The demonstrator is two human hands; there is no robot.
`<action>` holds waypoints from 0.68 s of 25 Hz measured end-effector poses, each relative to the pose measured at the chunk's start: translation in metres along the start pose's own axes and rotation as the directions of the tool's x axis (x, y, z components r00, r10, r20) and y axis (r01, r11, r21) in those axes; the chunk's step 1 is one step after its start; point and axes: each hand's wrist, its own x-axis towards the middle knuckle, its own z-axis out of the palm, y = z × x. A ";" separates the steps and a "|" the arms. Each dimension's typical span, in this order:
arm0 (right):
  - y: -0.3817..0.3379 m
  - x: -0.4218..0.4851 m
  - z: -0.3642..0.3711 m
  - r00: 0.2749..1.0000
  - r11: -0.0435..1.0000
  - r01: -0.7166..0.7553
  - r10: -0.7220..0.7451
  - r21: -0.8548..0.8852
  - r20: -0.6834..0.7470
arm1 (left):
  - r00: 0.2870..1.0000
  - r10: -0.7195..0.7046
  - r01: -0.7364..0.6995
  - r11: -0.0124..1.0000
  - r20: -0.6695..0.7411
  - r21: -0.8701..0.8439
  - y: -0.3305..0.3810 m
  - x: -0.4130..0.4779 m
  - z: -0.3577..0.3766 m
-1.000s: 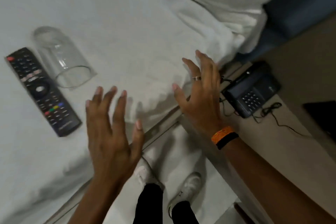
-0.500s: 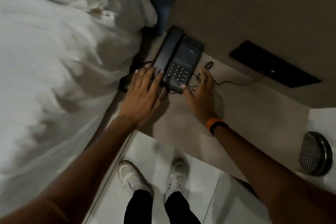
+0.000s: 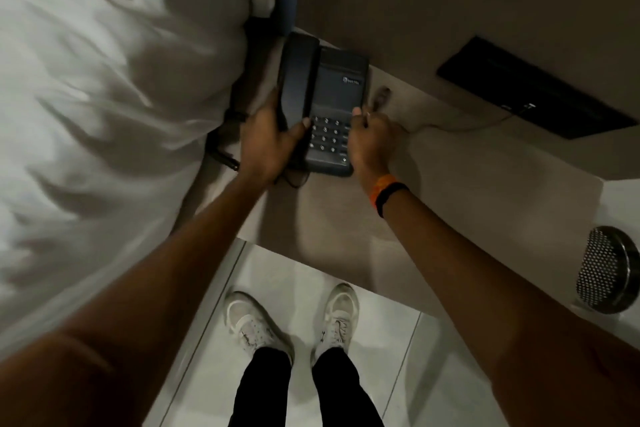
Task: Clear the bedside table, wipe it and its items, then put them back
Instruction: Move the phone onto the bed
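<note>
Two hands are on the phone [image 3: 325,107], which sits on the bedside table [image 3: 450,184] at its far corner, close to the bed [image 3: 104,97] and against the wall. The left hand [image 3: 266,146] is closed around the near end of the handset [image 3: 298,80], thumb across its top by the keypad and fingers wrapped round the handset's bed side. The right hand [image 3: 372,137] is curled against the phone's opposite edge, beside the keypad; its fingertips are hidden, so I cannot tell whether it grips the base or only steadies it.

Judging by the task, the step in hand is lifting the phone off the table so the top can be wiped. To do it well, handset and base should go up together: the left thumb pressing the handset into its cradle, the right fingers hooked under the base edge, both rising level.

Cords are the main risk. A thin cable [image 3: 460,125] runs from behind the phone along the table towards the dark panel [image 3: 533,90] on the wall, and a coiled cord [image 3: 225,152] hangs on the phone's bed side. A slow lift, watching for slack, would avoid yanking either one. The bed is the nearest soft spot within cable reach; whether the line allows that much travel cannot be told.
</note>
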 end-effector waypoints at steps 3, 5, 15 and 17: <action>-0.003 -0.042 -0.013 0.993 0.994 0.093 -0.097 0.059 0.062 | 0.991 -0.042 0.022 0.988 -0.129 -0.152 0.001 -0.062 -0.007; -0.018 -0.074 -0.028 0.981 0.979 0.169 -0.178 0.112 0.074 | 0.966 -0.080 0.011 0.964 -0.247 -0.267 0.014 -0.108 -0.017; -0.213 -0.187 -0.016 0.766 0.802 0.537 -0.594 0.261 0.246 | 0.636 -0.330 -0.079 0.871 -0.697 -0.485 0.076 -0.220 -0.149; -0.257 -0.195 0.013 0.686 0.759 0.578 -0.651 0.299 0.327 | 0.563 -0.299 -0.080 0.908 -0.770 -0.412 0.068 -0.213 -0.190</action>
